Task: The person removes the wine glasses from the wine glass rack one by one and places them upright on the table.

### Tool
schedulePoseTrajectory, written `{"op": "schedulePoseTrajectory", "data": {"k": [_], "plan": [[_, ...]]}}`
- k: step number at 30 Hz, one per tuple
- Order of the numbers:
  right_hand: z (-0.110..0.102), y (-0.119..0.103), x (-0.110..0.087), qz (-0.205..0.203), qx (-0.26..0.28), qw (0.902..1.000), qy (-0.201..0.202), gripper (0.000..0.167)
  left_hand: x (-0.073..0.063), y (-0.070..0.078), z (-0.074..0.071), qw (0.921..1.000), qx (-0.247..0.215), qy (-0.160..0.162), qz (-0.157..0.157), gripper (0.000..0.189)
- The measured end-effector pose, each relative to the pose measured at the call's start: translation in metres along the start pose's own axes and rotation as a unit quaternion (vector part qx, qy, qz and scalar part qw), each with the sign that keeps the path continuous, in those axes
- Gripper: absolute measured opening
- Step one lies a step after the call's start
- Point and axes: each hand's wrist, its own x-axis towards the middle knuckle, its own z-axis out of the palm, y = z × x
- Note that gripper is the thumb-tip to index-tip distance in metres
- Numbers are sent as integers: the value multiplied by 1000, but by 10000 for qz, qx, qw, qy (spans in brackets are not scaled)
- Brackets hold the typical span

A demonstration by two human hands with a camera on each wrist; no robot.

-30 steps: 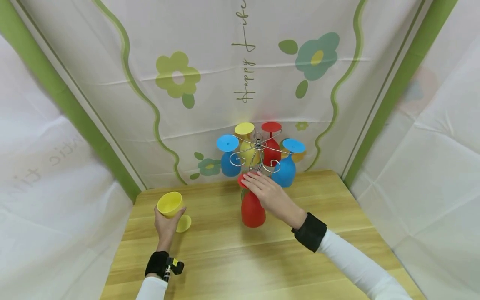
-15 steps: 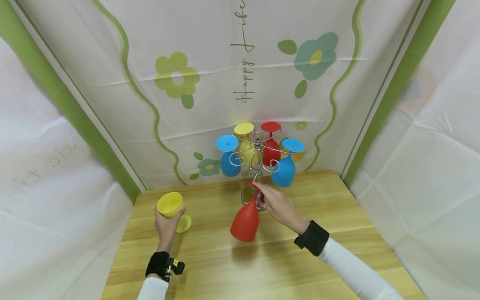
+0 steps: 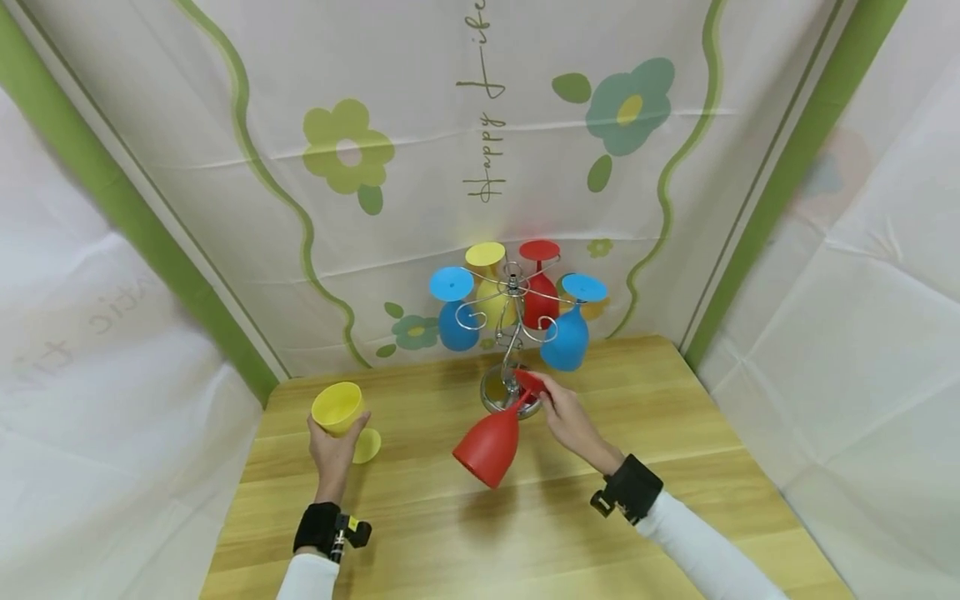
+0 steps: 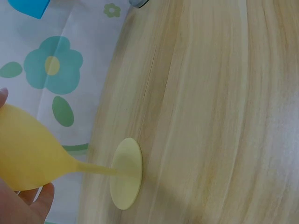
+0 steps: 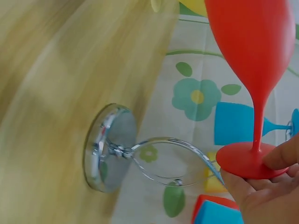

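My left hand (image 3: pixel 334 454) grips a yellow goblet (image 3: pixel 339 407) round its bowl. The goblet stands upright, its round foot (image 4: pixel 126 173) at the table surface in the left wrist view. With my right hand (image 3: pixel 573 425) I pinch the foot of a red goblet (image 3: pixel 489 446), thumb on one face and fingers under the other. That goblet is tilted, its mouth pointing down and left, in the air in front of the chrome rack (image 3: pixel 513 287). On the rack hang a left blue goblet (image 3: pixel 457 323), a yellow one (image 3: pixel 491 300), a red one (image 3: pixel 540 300) and a right blue one (image 3: pixel 566 337), all upside down.
The rack's round chrome base (image 5: pixel 110 147) stands near the back of the wooden table (image 3: pixel 420 525). A white flowered cloth (image 3: pixel 420 192) rises right behind the rack, with cloth walls to the left and right.
My right hand has drawn the red goblet away from the rack's front, toward me and slightly down, tipping its mouth to the left. The left hand has stayed put with the yellow goblet.
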Motion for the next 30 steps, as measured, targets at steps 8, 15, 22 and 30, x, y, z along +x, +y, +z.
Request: {"op": "schedulePoseTrajectory", "data": {"k": [8, 15, 22, 30], "plan": [[-2, 13, -3, 878, 802, 9929, 87, 38, 2, -2, 3, 9996, -4, -186, -207, 112], [1, 24, -7, 1817, 1754, 9673, -252, 42, -4, 0, -1, 9995, -245, -168, -51, 113], [1, 29, -8, 2300, 1918, 9532, -420, 46, -7, 13, -2, 9980, -483, 64, 406, 114], [7, 23, -10, 2585, 2115, 9421, -308, 45, -19, 44, -3, 9895, -432, 632, 1223, 97]]}}
